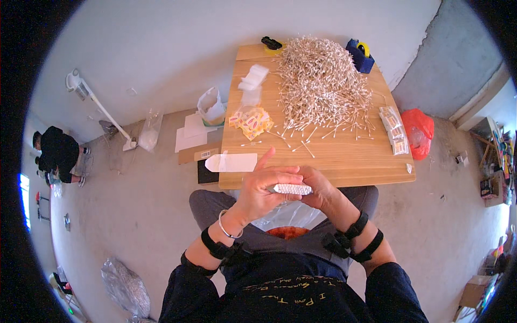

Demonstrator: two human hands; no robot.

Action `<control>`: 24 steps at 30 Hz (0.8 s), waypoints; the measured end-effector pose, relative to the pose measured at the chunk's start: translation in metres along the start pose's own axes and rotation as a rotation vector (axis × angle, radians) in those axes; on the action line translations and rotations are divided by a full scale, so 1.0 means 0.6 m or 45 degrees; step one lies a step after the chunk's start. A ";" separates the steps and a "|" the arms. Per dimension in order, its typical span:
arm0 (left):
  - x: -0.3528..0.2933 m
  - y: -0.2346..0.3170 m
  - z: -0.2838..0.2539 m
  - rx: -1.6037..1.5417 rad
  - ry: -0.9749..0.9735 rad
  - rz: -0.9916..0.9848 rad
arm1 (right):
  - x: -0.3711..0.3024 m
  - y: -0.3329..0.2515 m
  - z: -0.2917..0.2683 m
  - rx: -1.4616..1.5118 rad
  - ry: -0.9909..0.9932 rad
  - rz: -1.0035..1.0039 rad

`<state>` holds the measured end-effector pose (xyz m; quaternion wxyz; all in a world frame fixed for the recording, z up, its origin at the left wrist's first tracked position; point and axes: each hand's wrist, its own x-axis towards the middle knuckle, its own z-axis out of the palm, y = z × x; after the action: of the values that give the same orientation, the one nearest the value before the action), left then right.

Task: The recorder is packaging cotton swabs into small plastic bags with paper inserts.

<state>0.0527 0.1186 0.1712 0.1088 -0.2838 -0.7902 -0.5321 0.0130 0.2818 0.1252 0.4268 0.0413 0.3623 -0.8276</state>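
Observation:
Just past the near edge of the table, above my lap, both my hands hold a bundle of cotton swabs [292,189], its white tips packed together in a flat block. My left hand [263,189] wraps the bundle from the left, index finger pointing up and away. From the right, my right hand [320,188] closes on its other end. Whether a wrapper surrounds the swabs is hidden by my fingers. A large heap of loose cotton swabs [323,81] covers the far part of the table. By my left hand lies a flat white packet [237,162].
On the wooden table [344,161] sit yellow-and-white cards [251,121], clear plastic bags [253,78], filled swab packs [394,131] and a blue tape dispenser [360,56]. A red bag [418,133] stands right of it. Another person [58,153] crouches far left.

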 end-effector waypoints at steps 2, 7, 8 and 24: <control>-0.001 -0.001 0.002 -0.006 -0.013 -0.031 | 0.003 0.002 -0.012 0.146 -0.306 0.013; 0.007 0.014 0.000 -0.342 -0.050 -0.192 | -0.016 0.007 0.018 0.076 0.058 0.022; 0.006 0.010 0.000 -0.340 -0.051 -0.191 | -0.018 0.007 0.019 0.055 0.073 0.018; 0.010 0.019 0.008 -0.366 0.011 -0.065 | -0.020 0.008 0.001 0.043 -0.164 -0.014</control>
<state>0.0549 0.1280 0.1809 0.0570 -0.2740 -0.7122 -0.6437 0.0241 0.2879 0.1275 0.4438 -0.0069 0.3203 -0.8369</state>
